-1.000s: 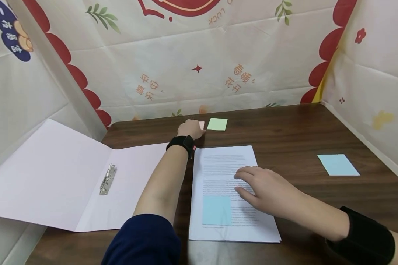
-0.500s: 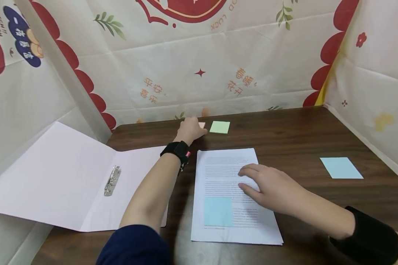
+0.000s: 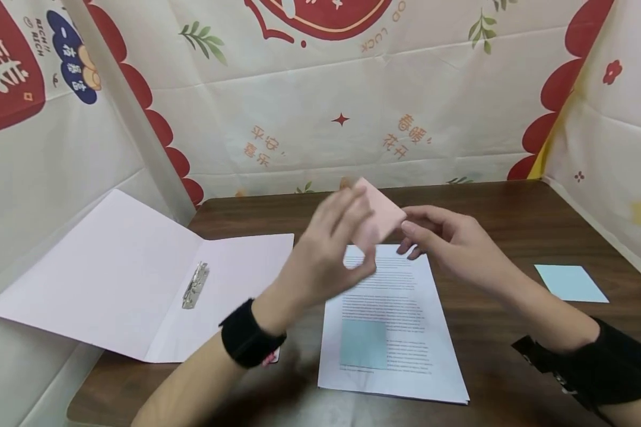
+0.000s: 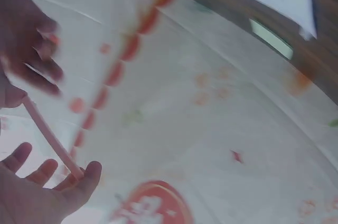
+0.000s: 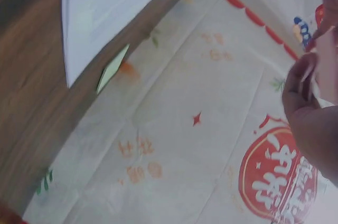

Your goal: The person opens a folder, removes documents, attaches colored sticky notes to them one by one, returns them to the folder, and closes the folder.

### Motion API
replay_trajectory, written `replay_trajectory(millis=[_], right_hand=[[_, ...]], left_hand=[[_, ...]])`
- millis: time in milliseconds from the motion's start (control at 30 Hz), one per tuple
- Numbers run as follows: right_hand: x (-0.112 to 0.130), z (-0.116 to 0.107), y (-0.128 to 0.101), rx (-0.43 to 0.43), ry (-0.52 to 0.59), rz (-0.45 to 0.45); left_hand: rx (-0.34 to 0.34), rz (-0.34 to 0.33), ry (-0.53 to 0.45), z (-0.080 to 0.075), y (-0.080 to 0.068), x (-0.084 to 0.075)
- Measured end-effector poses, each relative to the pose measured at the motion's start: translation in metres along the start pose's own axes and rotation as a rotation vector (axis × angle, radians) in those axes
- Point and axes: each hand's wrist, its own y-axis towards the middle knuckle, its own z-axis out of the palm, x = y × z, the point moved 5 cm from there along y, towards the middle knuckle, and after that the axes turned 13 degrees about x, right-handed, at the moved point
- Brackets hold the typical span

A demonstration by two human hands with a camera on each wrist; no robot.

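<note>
A pink sticky note pad is held up above the sheets, tilted, its thin edge showing in the left wrist view. My left hand, slightly blurred, grips it from the left, fingers on the far side. My right hand pinches the pad's right corner between thumb and forefinger. Under the hands lies a stack of printed paper with a blue sticky note on its lower left. A green sticky note pad shows at the table's back in both wrist views, hidden in the head view.
An open pale folder with a metal clip lies at left, its cover reaching past the table edge. Another blue sticky note lies at right on the brown table. Printed cloth walls enclose the back and sides.
My left hand has lifted the pink sticky note pad from the table's back and brought it nearer. My right hand has risen from over the paper to the pad's corner. The view has shifted slightly.
</note>
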Motion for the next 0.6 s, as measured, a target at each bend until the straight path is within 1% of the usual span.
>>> replay_trajectory(millis=[67, 133, 200, 233, 267, 300, 333, 367, 433, 467, 500, 533, 567, 600], right_hand=[[0.004, 0.006, -0.004, 0.021, 0.055, -0.054], [0.006, 0.012, -0.010, 0.038, 0.091, -0.091], [0.008, 0.016, -0.016, 0.038, 0.140, -0.118], [0.009, 0.018, -0.019, 0.030, 0.161, -0.134], [0.010, 0.019, -0.023, 0.012, 0.166, -0.150], [0.010, 0.020, -0.026, -0.012, 0.165, -0.177], [0.011, 0.021, -0.028, -0.045, 0.142, -0.217], [0.012, 0.022, -0.031, -0.079, 0.118, -0.263], [0.014, 0.024, -0.036, -0.149, 0.051, -0.361], [0.015, 0.026, -0.038, -0.184, 0.007, -0.404], [0.015, 0.028, -0.039, -0.206, -0.022, -0.443], [0.015, 0.031, -0.040, -0.221, -0.053, -0.468], [0.015, 0.034, -0.040, -0.223, -0.064, -0.479], [0.014, 0.037, -0.040, -0.217, -0.070, -0.483]], left_hand=[[-0.026, 0.070, 0.049, -0.004, -0.007, -0.022], [-0.033, 0.096, 0.053, -0.006, -0.013, -0.035], [-0.032, 0.065, 0.023, -0.005, -0.018, -0.040], [-0.026, 0.029, -0.007, -0.005, -0.019, -0.039], [-0.017, -0.018, -0.063, -0.004, -0.021, -0.037], [-0.004, -0.073, -0.150, -0.003, -0.022, -0.034], [0.017, -0.138, -0.270, -0.001, -0.024, -0.032], [0.043, -0.215, -0.419, 0.001, -0.026, -0.029], [0.076, -0.369, -0.774, 0.007, -0.029, -0.025], [0.074, -0.432, -0.947, 0.010, -0.030, -0.025], [0.068, -0.487, -1.087, 0.012, -0.030, -0.026], [0.065, -0.532, -1.187, 0.014, -0.030, -0.027], [0.065, -0.558, -1.250, 0.016, -0.028, -0.028], [0.068, -0.562, -1.276, 0.016, -0.026, -0.029]])
